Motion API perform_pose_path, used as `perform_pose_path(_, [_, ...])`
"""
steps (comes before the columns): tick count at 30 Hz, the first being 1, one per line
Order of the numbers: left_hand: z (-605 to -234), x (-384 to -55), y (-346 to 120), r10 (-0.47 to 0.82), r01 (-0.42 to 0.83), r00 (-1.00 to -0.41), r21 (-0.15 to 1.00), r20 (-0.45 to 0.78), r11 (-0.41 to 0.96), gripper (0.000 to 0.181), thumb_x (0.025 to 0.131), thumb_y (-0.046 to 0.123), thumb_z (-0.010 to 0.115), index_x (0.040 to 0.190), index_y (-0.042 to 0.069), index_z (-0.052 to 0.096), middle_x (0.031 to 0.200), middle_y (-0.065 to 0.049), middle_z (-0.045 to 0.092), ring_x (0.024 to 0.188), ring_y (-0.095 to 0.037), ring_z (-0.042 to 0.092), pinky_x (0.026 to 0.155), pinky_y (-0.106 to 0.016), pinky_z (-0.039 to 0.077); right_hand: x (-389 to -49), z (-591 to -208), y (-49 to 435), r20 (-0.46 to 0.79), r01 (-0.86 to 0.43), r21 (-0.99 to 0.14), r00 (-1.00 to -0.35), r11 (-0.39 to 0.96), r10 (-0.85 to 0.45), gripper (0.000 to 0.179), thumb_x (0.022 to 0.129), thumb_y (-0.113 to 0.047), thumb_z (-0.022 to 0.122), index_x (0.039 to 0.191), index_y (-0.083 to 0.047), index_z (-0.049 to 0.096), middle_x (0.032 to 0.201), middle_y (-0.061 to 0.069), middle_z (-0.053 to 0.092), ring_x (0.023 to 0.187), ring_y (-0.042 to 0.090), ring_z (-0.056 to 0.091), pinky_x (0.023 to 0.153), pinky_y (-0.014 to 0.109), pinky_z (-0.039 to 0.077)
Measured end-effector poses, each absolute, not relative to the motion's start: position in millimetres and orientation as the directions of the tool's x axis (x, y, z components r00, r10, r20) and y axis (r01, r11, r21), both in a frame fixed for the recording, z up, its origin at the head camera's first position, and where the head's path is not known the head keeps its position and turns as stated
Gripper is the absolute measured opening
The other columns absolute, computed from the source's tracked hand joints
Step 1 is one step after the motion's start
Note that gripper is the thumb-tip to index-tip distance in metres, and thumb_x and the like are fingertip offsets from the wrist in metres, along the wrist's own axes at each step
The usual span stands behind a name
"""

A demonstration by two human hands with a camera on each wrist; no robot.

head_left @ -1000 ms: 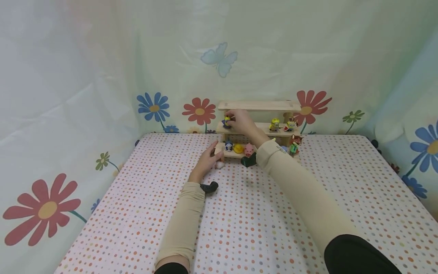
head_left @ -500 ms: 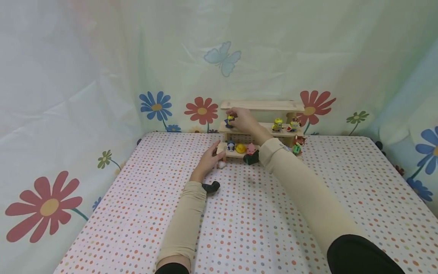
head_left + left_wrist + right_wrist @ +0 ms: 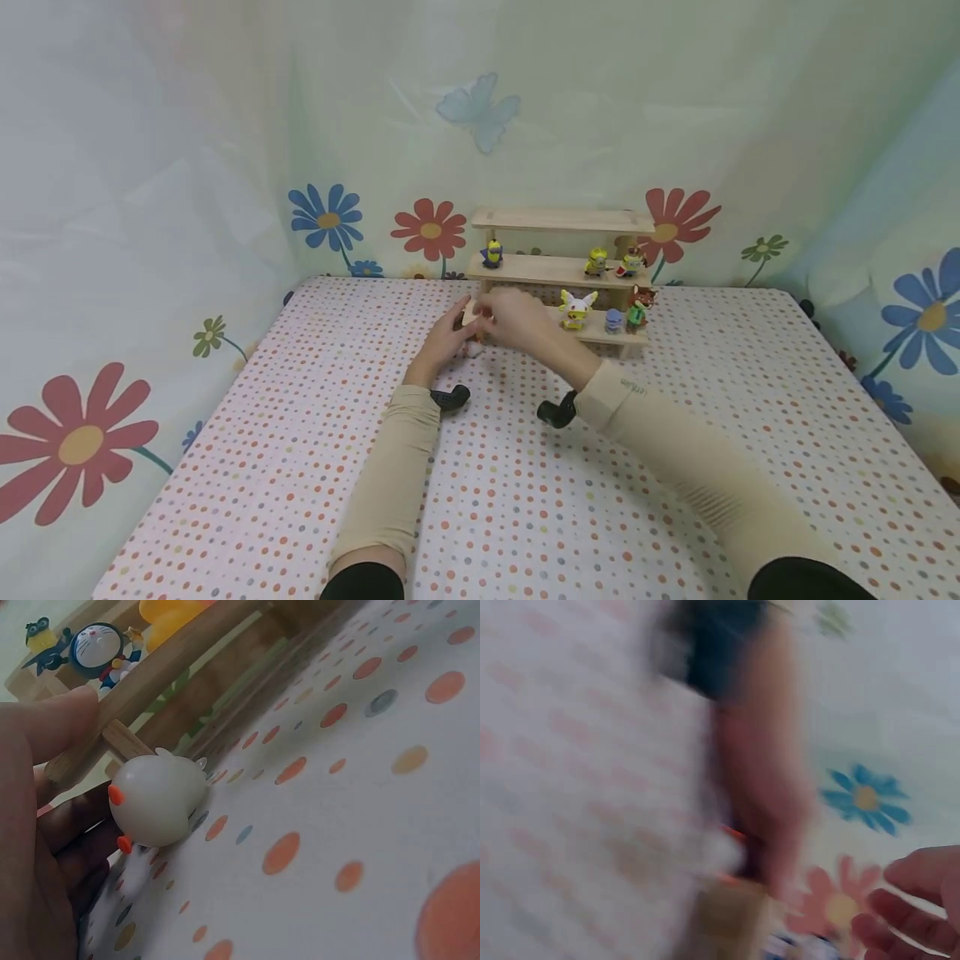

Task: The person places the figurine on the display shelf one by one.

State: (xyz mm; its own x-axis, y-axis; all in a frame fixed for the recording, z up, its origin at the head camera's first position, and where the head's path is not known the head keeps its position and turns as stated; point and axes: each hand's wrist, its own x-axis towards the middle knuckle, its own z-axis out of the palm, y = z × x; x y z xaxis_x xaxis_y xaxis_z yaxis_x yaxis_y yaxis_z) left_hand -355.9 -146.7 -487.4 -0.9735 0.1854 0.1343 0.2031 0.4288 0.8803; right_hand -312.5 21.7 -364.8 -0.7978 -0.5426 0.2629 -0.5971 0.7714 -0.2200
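My left hand point(image 3: 441, 343) holds the left end of a tiered wooden shelf point(image 3: 551, 268); in the left wrist view its thumb lies on the board. Below that end, a round white toy with orange feet point(image 3: 159, 799) lies on the table beside the fingers. My right hand point(image 3: 519, 320), fingers loosely bent and holding nothing, is in front of the lowest tier. A yellow-and-blue Minion figure point(image 3: 492, 254) stands at the left of the middle tier. On the lowest tier, a blue-and-white cat figure point(image 3: 97, 651) and a yellow duck point(image 3: 169, 619) are hidden in the head view.
Two more Minion figures point(image 3: 597, 262) stand at the right of the middle tier. The lowest tier's right half bears a white-eared yellow figure point(image 3: 577, 309), a small bluish figure point(image 3: 613, 321) and a fox figure point(image 3: 637, 310). A dotted cloth point(image 3: 495, 500) covers the table.
My right hand has let go of the Minion figure on the middle tier and come down toward my left hand. The left hand stays at the shelf's end.
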Motion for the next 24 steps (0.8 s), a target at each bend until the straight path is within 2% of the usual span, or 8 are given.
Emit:
perform_pose_path(3, [-488,-359,-150,0.188,0.205,-0.973,0.878,0.134,0.433,0.074,0.093,0.051,0.054,0.152,0.018,0.024,0.148,-0.013,0.042,0.133,-0.028,0.044,0.109,-0.046,0.037,-299,-394,14,0.177,-0.604,-0.102,-0.793,0.791,-0.583,0.028,0.091,-0.025,0.064,0.115,-0.012,0.067,0.108,0.006,0.068,0.083,0.019,0.066,0.063,0.032,0.054])
perform_pose_path(7, [-492,-360,-151,0.214,0.182,-0.972,0.886,0.097,0.426,0.074,0.093,0.05,0.054,0.153,0.021,0.022,0.148,-0.013,0.042,0.133,-0.027,0.044,0.109,-0.043,0.037,-293,-421,9,0.09,-0.583,-0.068,-0.812,0.81,-0.577,0.037,0.09,-0.028,0.067,0.123,-0.014,0.062,0.127,0.009,0.061,0.095,0.024,0.066,0.067,0.04,0.056])
perform_pose_path(12, [-487,-360,-151,0.19,0.187,-0.975,0.886,0.115,0.425,0.073,0.092,0.05,0.056,0.152,0.021,0.025,0.146,-0.012,0.045,0.134,-0.025,0.043,0.112,-0.044,0.033,-298,-431,6,0.055,-0.578,-0.075,-0.816,0.813,-0.575,0.032,0.092,-0.03,0.062,0.121,-0.015,0.062,0.125,0.008,0.058,0.091,0.026,0.066,0.066,0.044,0.055])
perform_pose_path(18, [-480,-362,-150,0.167,0.195,-0.977,0.881,0.135,0.43,0.072,0.092,0.049,0.056,0.152,0.02,0.026,0.145,-0.013,0.046,0.133,-0.026,0.044,0.112,-0.043,0.033,-302,-429,3,0.071,-0.559,-0.07,-0.829,0.826,-0.555,0.045,0.095,-0.033,0.058,0.133,-0.01,0.05,0.125,0.014,0.057,0.092,0.03,0.066,0.07,0.045,0.056])
perform_pose_path(24, [-483,-359,-150,0.172,0.176,-0.979,0.884,0.111,0.433,0.069,0.094,0.046,0.054,0.152,0.02,0.026,0.149,-0.013,0.04,0.136,-0.028,0.041,0.112,-0.044,0.032,-300,-433,-2,0.112,-0.544,-0.086,-0.838,0.835,-0.535,0.038,0.099,-0.029,0.05,0.13,-0.008,0.052,0.121,0.015,0.059,0.087,0.031,0.066,0.066,0.044,0.056])
